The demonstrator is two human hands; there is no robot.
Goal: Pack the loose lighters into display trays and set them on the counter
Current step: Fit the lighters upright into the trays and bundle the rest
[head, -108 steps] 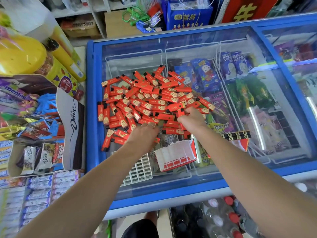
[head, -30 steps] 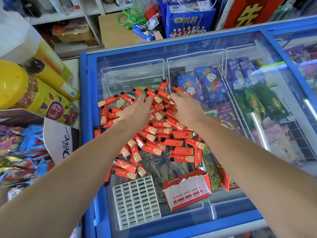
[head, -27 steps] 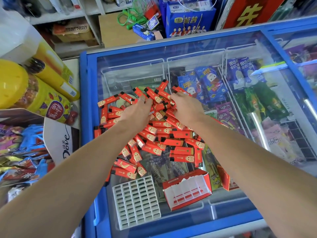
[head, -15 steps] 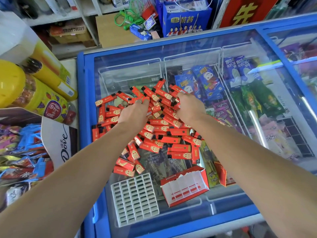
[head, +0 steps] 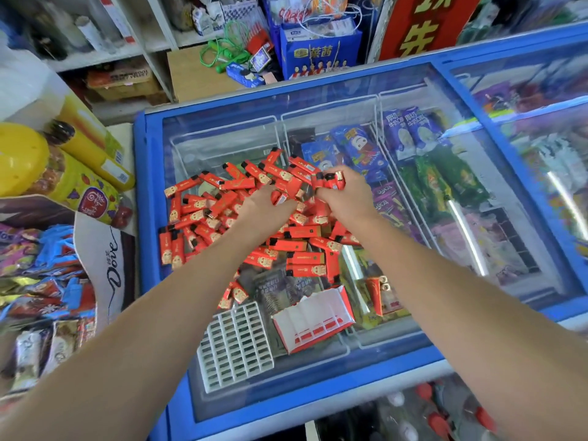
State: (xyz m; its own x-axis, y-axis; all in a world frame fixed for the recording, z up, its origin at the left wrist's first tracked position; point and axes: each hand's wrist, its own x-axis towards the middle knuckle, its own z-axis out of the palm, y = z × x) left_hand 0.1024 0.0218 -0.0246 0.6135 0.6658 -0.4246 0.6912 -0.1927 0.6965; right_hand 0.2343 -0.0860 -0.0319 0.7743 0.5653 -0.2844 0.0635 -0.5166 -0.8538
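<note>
Gathering stock, your right hand (head: 345, 194) clamps fingers on a bunch of lighters (head: 329, 180), left hand (head: 265, 203) curls into the pile (head: 222, 218), ready for the tray (head: 313, 318).

Two bare forearms are seen reaching in from the bottom edge of the head view, one from the lower left and one from the lower right. No sleeve is seen on either arm, from the frame edge up to the wrist. The left hand (head: 265, 203) and the right hand (head: 345, 194) are both uncovered, with no glove worn. No watch or bracelet can be made out at either wrist. Fine details of the fingers are blurred.
</note>
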